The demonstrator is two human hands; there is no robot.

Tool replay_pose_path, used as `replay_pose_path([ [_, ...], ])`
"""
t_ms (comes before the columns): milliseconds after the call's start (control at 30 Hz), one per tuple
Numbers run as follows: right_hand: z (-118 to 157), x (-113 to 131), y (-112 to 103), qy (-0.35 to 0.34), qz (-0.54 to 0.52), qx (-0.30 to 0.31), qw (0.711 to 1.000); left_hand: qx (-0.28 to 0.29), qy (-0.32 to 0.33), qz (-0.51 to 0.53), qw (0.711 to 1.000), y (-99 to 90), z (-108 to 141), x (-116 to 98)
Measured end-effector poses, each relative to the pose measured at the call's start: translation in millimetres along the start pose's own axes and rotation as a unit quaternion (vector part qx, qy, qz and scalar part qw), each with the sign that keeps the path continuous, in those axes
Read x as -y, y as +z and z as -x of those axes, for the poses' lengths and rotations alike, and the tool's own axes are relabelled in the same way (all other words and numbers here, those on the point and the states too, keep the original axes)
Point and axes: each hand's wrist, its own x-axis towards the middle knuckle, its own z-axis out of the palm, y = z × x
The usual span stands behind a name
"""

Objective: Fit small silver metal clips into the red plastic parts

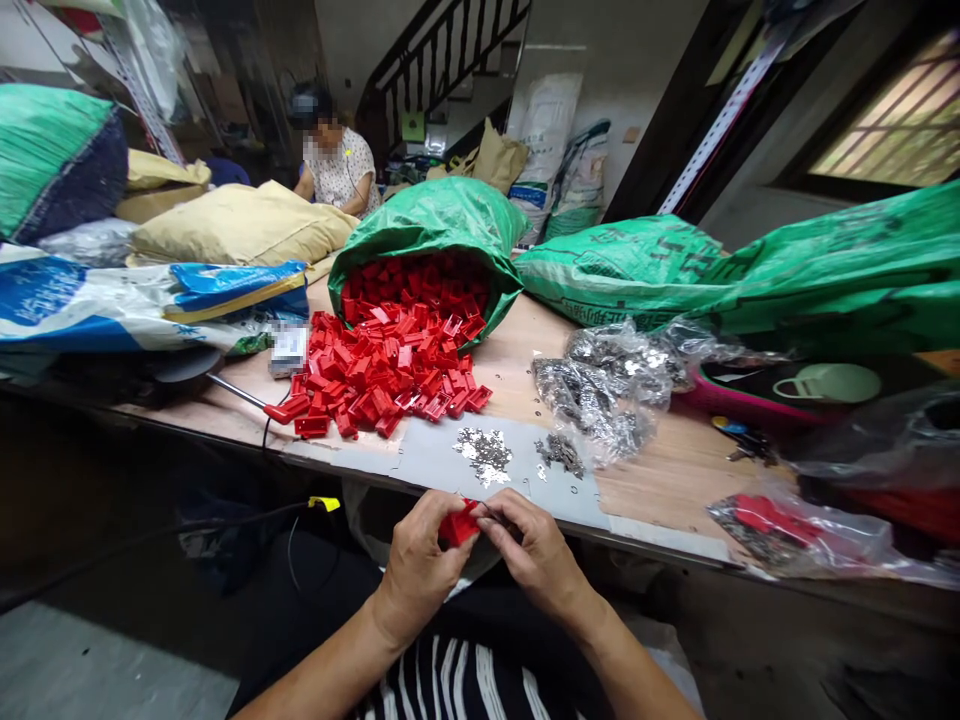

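Just in front of the table edge, my left hand (415, 555) is closed around a small red plastic housing (456, 524). The fingers of my right hand (534, 545) pinch a small dark piece at the right end of the housing; its kind is too small to tell. Beyond my hands, a grey mat (424, 455) carries a heap of small flat silver metal pieces (484, 455). To their right on it is a smaller heap of dark metal parts (562, 455). A large pile of similar red housings (390, 375) spills onto the table behind the mat.
The red pile comes from an open green sack (450, 215). Plastic bags of metal parts (592, 395) lie right of the mat. Further right are a pink tray (739, 400) and a bag with red pieces (795, 525). Another person (341, 165) sits behind the table.
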Motion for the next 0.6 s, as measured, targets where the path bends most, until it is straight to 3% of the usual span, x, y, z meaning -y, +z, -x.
replay_pose_path([
  [133,-0.1,-4.9,-7.7,0.045,-0.069,0.024,0.996,-0.007,0.0,0.01,1.0,0.7,0.1,2.5],
  [233,-1.0,-9.6,-11.6,0.079,-0.096,-0.004,0.992,-0.01,0.013,0.016,1.0,1.5,0.3,5.5],
  [600,-2.2,-7.4,-5.2,0.094,-0.045,0.007,0.995,-0.007,0.04,-0.013,0.999,2.3,-0.4,-1.7],
])
